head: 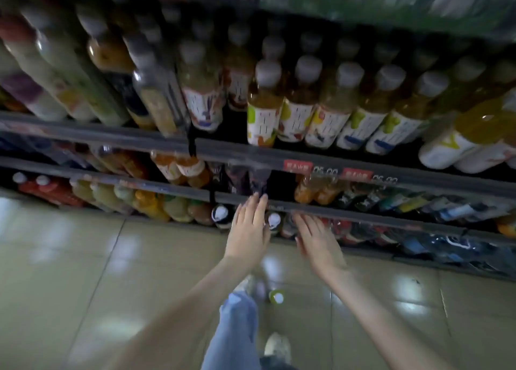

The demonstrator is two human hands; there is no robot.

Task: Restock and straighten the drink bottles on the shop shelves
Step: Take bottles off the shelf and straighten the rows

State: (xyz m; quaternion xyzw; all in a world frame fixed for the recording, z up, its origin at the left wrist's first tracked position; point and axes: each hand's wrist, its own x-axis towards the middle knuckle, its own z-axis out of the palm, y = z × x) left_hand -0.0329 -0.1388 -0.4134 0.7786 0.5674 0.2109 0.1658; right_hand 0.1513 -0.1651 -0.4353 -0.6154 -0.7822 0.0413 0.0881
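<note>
Tiered shelves [279, 154] carry crowded rows of drink bottles [296, 113], amber ones uppermost. One small green bottle [276, 296] stands on the tiled floor [83, 258].

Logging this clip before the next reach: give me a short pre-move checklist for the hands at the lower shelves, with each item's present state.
1. Left hand free: ok, open, holding nothing.
2. Right hand free: ok, open, fingers spread.
3. Target bottle identified: cannot tell; both hands are near the white-capped bottle, view blurred.
4. Floor clear underfoot: not ok, green bottle stands by the feet.
5. Upper row of white-capped tea bottles straight: ok, front row is even.
</note>
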